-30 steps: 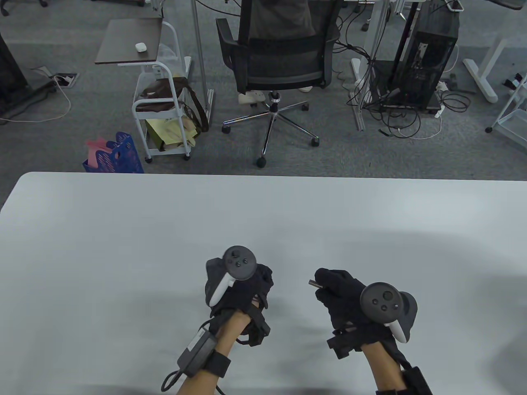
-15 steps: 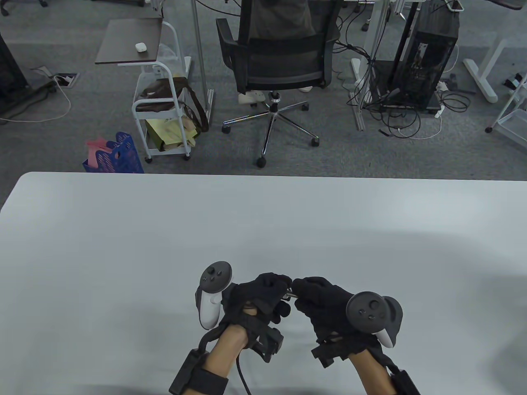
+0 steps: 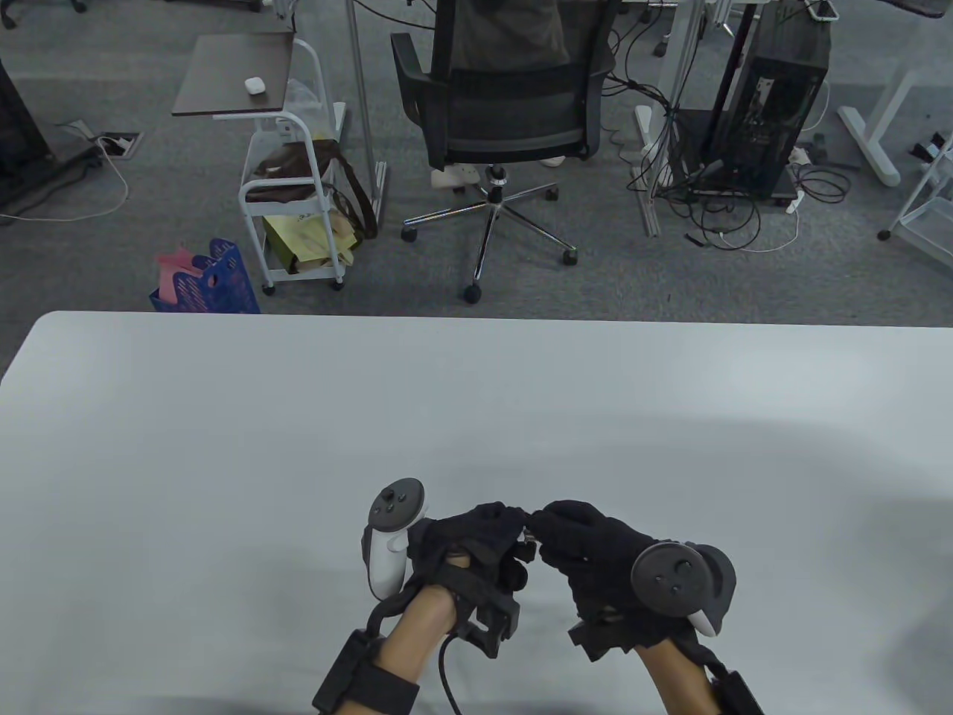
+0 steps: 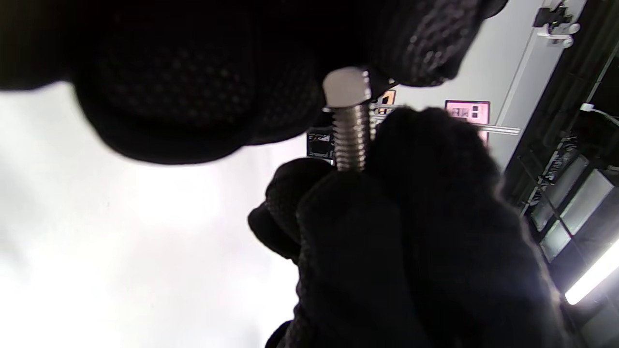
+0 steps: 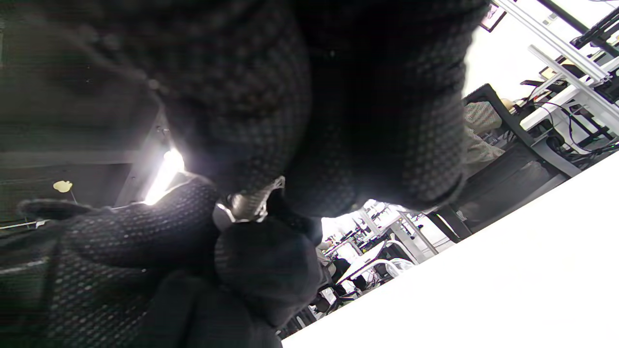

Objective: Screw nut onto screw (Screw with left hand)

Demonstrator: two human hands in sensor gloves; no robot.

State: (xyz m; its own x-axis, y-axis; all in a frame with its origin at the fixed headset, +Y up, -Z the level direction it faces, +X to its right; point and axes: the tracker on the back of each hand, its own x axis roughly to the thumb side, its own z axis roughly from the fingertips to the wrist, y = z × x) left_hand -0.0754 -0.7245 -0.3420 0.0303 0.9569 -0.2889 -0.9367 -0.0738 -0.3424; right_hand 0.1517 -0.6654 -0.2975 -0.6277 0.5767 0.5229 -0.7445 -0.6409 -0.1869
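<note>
Both gloved hands meet low at the table's middle. In the left wrist view a silver screw shows its threaded shaft, with a hex nut at its upper end. My left hand pinches the nut between its fingertips. My right hand grips the rest of the shaft, and its fingers hide the screw's other end. In the right wrist view a bit of metal shows between the two hands' fingers. Both hands are held a little above the white table.
Beyond the table's far edge stand an office chair, a white trolley and a blue basket on the carpet. No other objects lie on the table.
A second ago the hands were apart, the right one holding the screw with one end sticking out. The left hand turned and moved right to meet it; the hands now stay joined.
</note>
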